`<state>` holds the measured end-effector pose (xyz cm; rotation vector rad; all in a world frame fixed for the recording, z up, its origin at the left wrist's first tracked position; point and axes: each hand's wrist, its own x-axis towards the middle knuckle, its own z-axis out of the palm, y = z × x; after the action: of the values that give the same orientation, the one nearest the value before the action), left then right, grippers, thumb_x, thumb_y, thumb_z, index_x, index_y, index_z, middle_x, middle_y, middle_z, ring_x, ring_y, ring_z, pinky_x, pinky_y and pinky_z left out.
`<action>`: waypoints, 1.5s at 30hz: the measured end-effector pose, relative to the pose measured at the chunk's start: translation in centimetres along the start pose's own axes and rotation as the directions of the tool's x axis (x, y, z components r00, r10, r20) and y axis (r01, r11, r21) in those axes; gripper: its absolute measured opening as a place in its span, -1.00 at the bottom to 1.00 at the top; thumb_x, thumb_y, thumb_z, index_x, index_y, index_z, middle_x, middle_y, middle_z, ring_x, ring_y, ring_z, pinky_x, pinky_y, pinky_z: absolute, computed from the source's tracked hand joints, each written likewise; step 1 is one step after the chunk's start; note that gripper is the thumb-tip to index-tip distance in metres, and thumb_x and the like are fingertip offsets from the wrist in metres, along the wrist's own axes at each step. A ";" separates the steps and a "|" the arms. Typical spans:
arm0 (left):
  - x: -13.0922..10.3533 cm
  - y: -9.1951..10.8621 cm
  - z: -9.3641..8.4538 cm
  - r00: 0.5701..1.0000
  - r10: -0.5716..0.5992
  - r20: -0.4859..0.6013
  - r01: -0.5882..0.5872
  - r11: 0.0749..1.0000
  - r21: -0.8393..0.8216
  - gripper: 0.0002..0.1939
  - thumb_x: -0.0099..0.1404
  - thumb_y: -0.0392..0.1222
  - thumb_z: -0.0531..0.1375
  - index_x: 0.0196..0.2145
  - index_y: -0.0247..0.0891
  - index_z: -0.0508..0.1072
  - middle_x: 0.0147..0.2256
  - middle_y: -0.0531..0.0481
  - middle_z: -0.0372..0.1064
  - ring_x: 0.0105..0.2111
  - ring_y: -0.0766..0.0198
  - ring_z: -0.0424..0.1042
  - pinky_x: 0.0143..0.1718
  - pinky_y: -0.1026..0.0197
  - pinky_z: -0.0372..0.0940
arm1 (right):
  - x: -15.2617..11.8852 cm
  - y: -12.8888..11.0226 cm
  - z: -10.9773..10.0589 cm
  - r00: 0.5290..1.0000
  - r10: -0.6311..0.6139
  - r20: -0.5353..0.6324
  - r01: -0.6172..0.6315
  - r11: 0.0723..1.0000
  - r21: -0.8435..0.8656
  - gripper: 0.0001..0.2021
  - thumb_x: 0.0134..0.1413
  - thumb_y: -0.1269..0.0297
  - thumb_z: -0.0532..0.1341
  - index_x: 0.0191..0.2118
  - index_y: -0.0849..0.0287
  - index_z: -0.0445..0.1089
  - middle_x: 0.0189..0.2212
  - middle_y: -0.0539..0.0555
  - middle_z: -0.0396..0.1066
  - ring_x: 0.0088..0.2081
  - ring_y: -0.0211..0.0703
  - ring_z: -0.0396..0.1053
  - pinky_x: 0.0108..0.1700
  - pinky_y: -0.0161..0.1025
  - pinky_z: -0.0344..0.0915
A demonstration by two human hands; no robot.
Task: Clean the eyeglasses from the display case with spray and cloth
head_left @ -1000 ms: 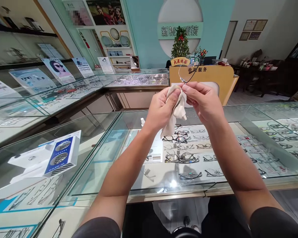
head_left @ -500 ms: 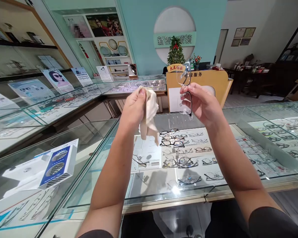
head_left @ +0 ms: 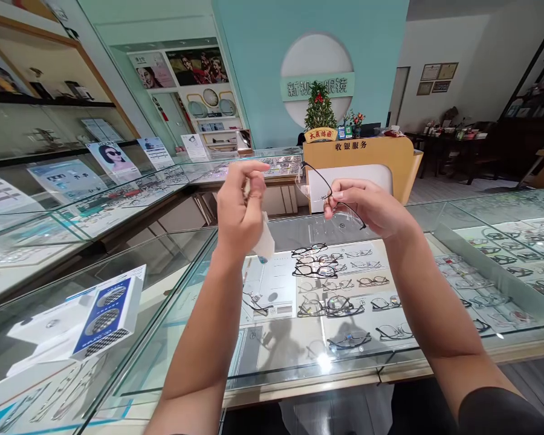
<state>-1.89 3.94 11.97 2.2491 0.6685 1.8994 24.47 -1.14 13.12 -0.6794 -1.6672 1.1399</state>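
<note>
A pale cream cleaning cloth (head_left: 265, 243) hangs bunched from my left hand (head_left: 239, 208); most of it is hidden behind the palm and fingers. My right hand (head_left: 367, 204) pinches a pair of eyeglasses (head_left: 324, 183) near the bridge, thumb against fingertips. Its rims are dark on one edge and the lenses look clear. The glasses tilt, one lens up and left, the other down and right. Cloth and glasses are apart, both held in the air above the glass display case (head_left: 272, 347).
Rows of spectacle frames (head_left: 315, 270) lie inside the case under glass. On the left glass top stands a white and blue box (head_left: 106, 317). Another glass counter (head_left: 154, 193) runs along the left. Ahead is a yellow cashier desk (head_left: 403, 158) with a plant (head_left: 320, 109).
The glasses have turned from nearly upright to a slant and moved slightly left and down. My left hand has rotated, so the cloth now shows mostly behind it. The view has tilted up slightly.
</note>
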 end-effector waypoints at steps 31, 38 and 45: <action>-1.7 1.3 2.2 0.861 0.239 -0.448 -0.094 0.942 0.321 -0.37 0.29 0.23 0.46 0.20 -0.05 0.49 0.08 -0.12 0.51 -0.04 0.03 0.53 -0.07 -0.04 0.46 | -1.6 -0.5 2.2 0.632 -0.729 -0.262 0.315 0.551 -0.773 -0.59 0.31 -0.11 0.35 0.13 -0.03 0.53 0.09 0.15 0.61 0.06 0.10 0.59 0.07 0.04 0.52; -1.5 1.9 2.4 0.837 0.280 -0.470 -0.090 0.918 0.386 -0.44 0.33 0.19 0.45 0.16 -0.07 0.52 0.00 -0.11 0.52 -0.01 0.01 0.53 -0.08 -0.06 0.44 | -1.0 0.6 3.5 0.604 -0.737 -0.302 0.245 0.533 -0.810 -0.54 0.29 -0.06 0.39 0.23 -0.09 0.50 0.07 0.14 0.61 0.11 0.17 0.56 0.13 0.15 0.53; -1.5 2.5 2.4 0.844 0.239 -0.480 -0.108 0.952 0.285 -0.46 0.24 0.08 0.54 0.11 -0.07 0.57 -0.04 -0.07 0.52 -0.05 0.06 0.51 -0.10 -0.05 0.41 | -0.4 1.3 3.1 0.582 -0.758 -0.295 0.230 0.501 -0.834 -0.53 0.32 -0.07 0.38 0.26 -0.11 0.47 0.12 0.11 0.62 0.08 0.14 0.61 0.02 0.08 0.59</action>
<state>0.86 1.53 11.03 1.9844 0.8252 2.6887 21.71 -2.10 11.51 -0.8129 -1.4826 -0.3142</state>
